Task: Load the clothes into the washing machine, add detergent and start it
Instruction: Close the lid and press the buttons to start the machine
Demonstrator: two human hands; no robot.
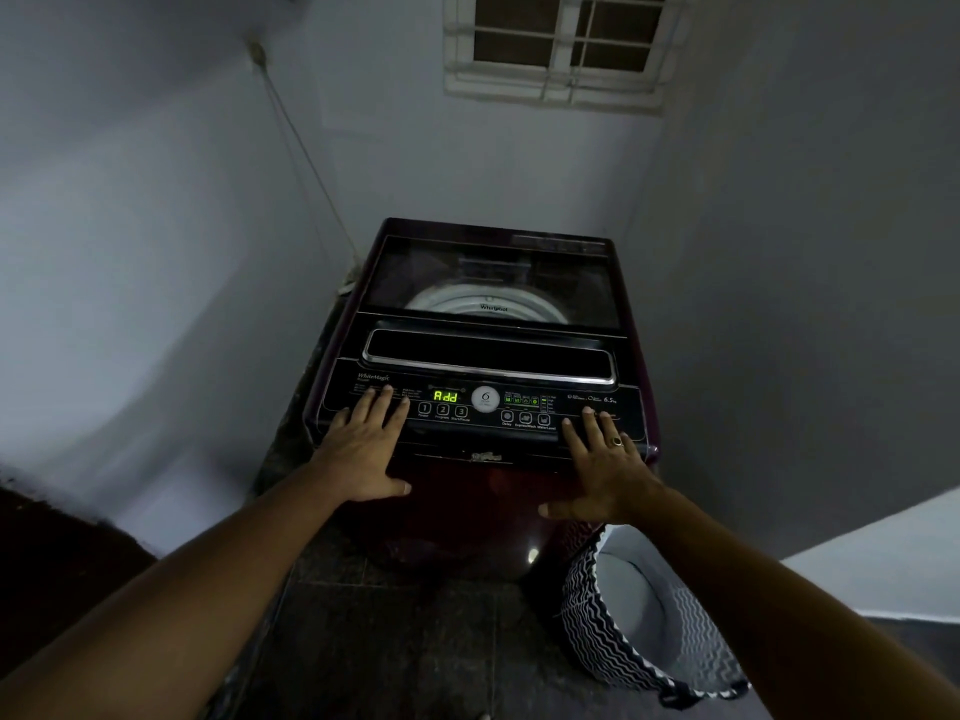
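The washing machine (467,511) stands in the corner of the room with its glass lid (488,275) down. Only the drum's pale rim shows through it, so I cannot tell whether the clothes are inside. The green display (445,396) reads "Add", which is probably the cue for detergent.

Both hands lie released and flat on the front edge of the control panel, fingers straight, grasping nothing. The left hand (363,449) is just left of the numbered buttons (442,410). The right hand (602,470), which wears a ring (616,441), is at the panel's right end.

To do this step well, keep the palms off the buttons and lift the lid by its front handle. Pour in the detergent, close the lid fully, then press start with one fingertip.

A zigzag-patterned basket (649,615) sits on the dark floor (395,641) beside the machine, showing only its pale lining.
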